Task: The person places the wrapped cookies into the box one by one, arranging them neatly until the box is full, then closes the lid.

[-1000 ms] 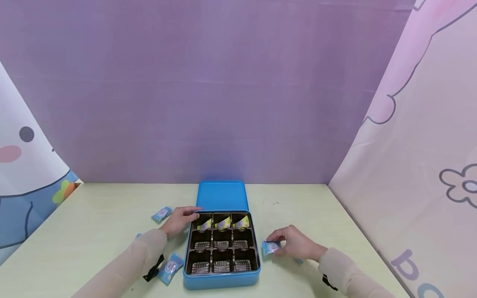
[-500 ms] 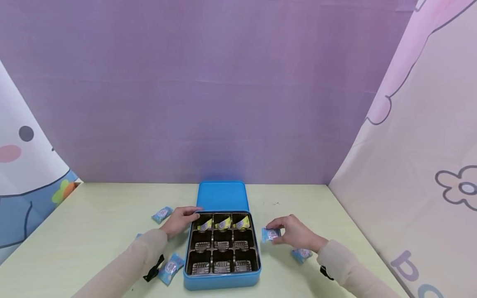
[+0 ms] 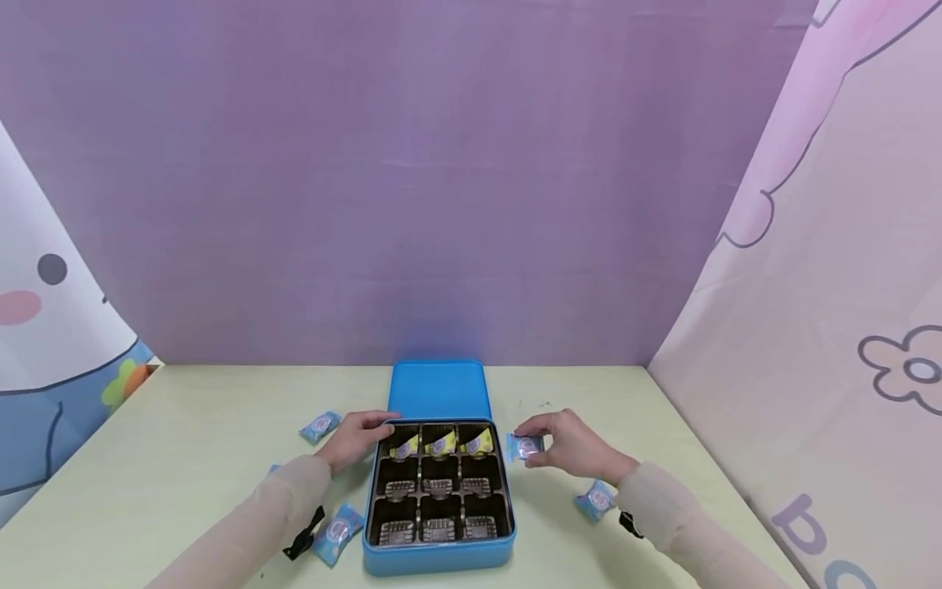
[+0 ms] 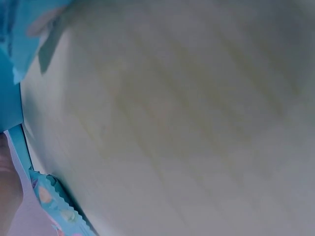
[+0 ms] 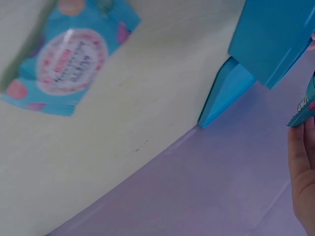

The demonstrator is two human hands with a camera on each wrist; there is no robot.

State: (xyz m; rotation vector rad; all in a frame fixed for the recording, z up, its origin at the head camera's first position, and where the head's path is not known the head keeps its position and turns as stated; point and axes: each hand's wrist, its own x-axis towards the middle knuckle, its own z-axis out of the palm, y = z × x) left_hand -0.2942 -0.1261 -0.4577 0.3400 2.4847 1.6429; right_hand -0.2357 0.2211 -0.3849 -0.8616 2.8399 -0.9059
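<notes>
My right hand [image 3: 577, 446] pinches a small blue wrapped candy [image 3: 525, 447] between thumb and fingers, just right of the blue box [image 3: 439, 559]. In the right wrist view, part of that candy shows at the fingertips on the right edge. My left hand [image 3: 356, 440] holds the box at its back left corner, thumb at the rim. Inside the box, a brown tray [image 3: 438, 501] is split into compartments in three rows. Yellow wrapped candies [image 3: 440, 443] sit in the three back compartments; the middle and front rows hold nothing.
The box's blue lid [image 3: 439, 390] lies open behind it. A blue candy [image 3: 595, 500] rests near the right forearm. Left of the box are a blue candy [image 3: 320, 426] behind the left hand, another [image 3: 338, 533] in front, and one mostly hidden by the left sleeve.
My right hand has lifted its blue candy off the table and carried it back and left toward the box, uncovering another blue candy. The left hand and box have stayed put.
</notes>
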